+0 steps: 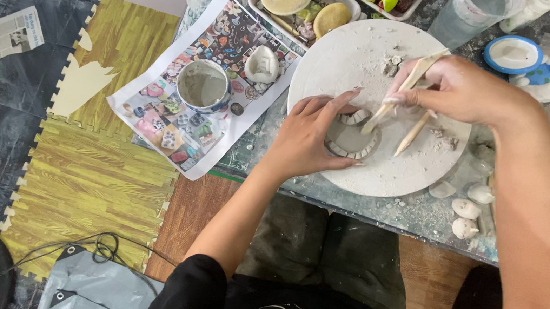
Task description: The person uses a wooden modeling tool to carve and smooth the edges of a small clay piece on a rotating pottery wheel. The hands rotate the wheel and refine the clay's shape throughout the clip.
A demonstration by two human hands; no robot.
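A small round grey clay piece (pixel 353 141) with a scalloped rim lies on a white round board (pixel 344 57) on the glass table. My left hand (pixel 309 134) cups the piece from the left, thumb and fingers around its edge. My right hand (pixel 457 90) hovers above the board and grips a wooden modelling tool (pixel 402 90) whose tip touches the top of the clay piece. A second wooden stick (pixel 411 133) pokes out below the same hand.
A cup of grey slip (pixel 202 85) and a white clay shape (pixel 262 64) sit on a printed picture sheet (pixel 154 107). Trays of clay pieces (pixel 295 1), a clear beaker (pixel 466 17), a blue-rimmed lid (pixel 512 54) and small white shells (pixel 466 209) surround the board. Foam mats (pixel 87 179) cover the floor.
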